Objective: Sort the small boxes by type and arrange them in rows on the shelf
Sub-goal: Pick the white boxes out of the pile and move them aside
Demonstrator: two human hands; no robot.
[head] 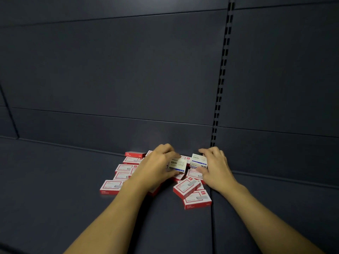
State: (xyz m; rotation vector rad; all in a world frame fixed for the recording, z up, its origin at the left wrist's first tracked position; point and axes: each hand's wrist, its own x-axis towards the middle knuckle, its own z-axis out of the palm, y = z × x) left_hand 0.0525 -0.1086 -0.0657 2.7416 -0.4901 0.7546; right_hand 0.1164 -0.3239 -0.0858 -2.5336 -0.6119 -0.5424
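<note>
Hands first: we've got both of them down in the pile at the back of the dark shelf; our left hand has its fingers curled over the top edge and thumb under the bottom edge of a white box with a blue stripe, holding it tipped up off the pile; our right hand is pinching a second white-and-blue box the same way, fingers on its far edge, thumb on the near one (there looks to be another of the same kind stacked right under it, but we can't tell for sure). The two white boxes sit just beside each other, not quite touching as far as we can see.

Everything else in the heap is the red-and-white kind; a loose column of red-and-white boxes runs along the left under our left forearm, with one lying nearest us at the left corner; on the right, one red-and-white box lies tilted on top of another, right by the seam between shelf panels. Behind it all is the dark back panel with a slotted upright running up it.
</note>
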